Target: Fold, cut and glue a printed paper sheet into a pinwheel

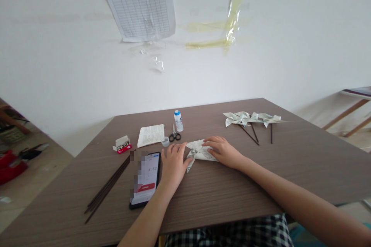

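Checked black-and-white cloth (228, 235) is seen below the near edge of a brown wood-grain counter (304, 166). A dark-framed phone (146, 181), display lit and partly pixelated, is placed face up beside the left forearm. On the counter, between the two hands, a folded piece of printed paper (204, 155) is located. Its left part is touched by the thumb of the left hand (175, 160), whose fingers are held apart. Its right part is covered by the right hand (222, 150), fingers loosely spread on the paper; whether an edge is pinched cannot be told. Slender dark sticks (108, 189) are laid left of the phone, with a small red-and-white box (124, 146) beyond. Farther back, printed sheets (150, 135), a tape roll (165, 142), scissors (174, 136) and a blue-capped bottle (179, 122) are grouped. At far right, folded paper pinwheels (243, 119) on dark sticks are laid close together. A ruled sheet (145, 11) is taped to the wall (275, 65).
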Tool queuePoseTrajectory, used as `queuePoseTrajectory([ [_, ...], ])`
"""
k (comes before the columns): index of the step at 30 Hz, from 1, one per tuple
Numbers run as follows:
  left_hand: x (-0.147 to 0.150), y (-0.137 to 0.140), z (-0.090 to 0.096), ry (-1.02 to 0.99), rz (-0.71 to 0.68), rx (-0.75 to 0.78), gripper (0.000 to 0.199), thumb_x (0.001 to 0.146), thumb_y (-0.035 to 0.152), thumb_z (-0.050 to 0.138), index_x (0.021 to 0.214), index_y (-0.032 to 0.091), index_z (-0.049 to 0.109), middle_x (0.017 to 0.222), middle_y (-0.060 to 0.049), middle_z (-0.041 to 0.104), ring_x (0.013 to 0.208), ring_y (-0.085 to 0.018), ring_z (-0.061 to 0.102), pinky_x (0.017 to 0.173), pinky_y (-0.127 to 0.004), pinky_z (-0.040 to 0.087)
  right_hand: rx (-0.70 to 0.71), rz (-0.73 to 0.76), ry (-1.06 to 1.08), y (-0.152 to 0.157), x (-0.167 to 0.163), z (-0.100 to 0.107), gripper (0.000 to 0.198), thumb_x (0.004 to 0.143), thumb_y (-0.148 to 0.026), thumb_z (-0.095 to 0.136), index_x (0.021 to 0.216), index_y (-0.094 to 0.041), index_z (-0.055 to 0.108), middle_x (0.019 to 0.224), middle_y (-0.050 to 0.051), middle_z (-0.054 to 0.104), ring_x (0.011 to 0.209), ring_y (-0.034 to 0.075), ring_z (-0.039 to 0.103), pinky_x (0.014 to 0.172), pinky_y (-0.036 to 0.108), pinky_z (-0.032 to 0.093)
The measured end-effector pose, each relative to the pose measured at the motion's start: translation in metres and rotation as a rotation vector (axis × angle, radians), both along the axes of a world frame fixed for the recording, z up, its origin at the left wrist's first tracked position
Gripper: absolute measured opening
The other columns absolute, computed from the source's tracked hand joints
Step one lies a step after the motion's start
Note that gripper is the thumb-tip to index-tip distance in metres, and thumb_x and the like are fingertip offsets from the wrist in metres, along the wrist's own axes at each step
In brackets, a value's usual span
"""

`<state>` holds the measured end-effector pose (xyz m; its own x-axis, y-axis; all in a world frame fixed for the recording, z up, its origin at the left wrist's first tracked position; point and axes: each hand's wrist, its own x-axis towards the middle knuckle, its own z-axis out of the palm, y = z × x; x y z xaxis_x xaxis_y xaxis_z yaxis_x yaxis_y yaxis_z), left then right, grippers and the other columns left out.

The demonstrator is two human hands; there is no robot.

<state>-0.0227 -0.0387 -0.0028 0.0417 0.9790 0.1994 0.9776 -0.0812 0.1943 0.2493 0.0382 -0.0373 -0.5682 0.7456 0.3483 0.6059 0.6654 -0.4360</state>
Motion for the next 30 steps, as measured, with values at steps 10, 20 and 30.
queuePoseTrajectory([
  [10,-0.006,0.009,-0.018,-0.012,-0.052,0.136,0.053,0.118,0.026,0.076,0.172,0.027,0.076,0.173,-0.017,0.08,0.164,-0.041,0.072,0.14,-0.066,0.056,-0.065,-0.011,-0.189,-0.006,0.0,0.008,0.045,0.112,-0.019,0.075,0.149,-0.036,0.095,0.164,0.013,0.088,0.159,0.04,0.077,0.151,0.083,0.036],
  [20,0.004,0.002,-0.007,-0.089,-0.06,0.098,0.04,0.117,0.04,0.083,0.156,0.03,0.086,0.161,-0.012,0.089,0.161,-0.04,0.074,0.142,-0.064,0.054,-0.035,-0.064,-0.194,-0.013,-0.006,0.016,0.034,0.112,-0.045,0.094,0.143,-0.031,0.097,0.137,0.015,0.089,0.144,0.042,0.079,0.15,0.078,0.039],
  [30,0.01,-0.004,0.0,-0.069,-0.058,-0.096,0.056,0.114,0.04,0.087,0.169,0.031,0.079,0.179,-0.014,0.08,0.177,-0.045,0.062,0.152,-0.078,0.04,-0.024,-0.042,-0.155,-0.009,-0.006,0.003,0.021,0.116,-0.034,0.086,0.134,-0.03,0.097,0.136,0.013,0.089,0.138,0.038,0.082,0.15,0.084,0.035],
])
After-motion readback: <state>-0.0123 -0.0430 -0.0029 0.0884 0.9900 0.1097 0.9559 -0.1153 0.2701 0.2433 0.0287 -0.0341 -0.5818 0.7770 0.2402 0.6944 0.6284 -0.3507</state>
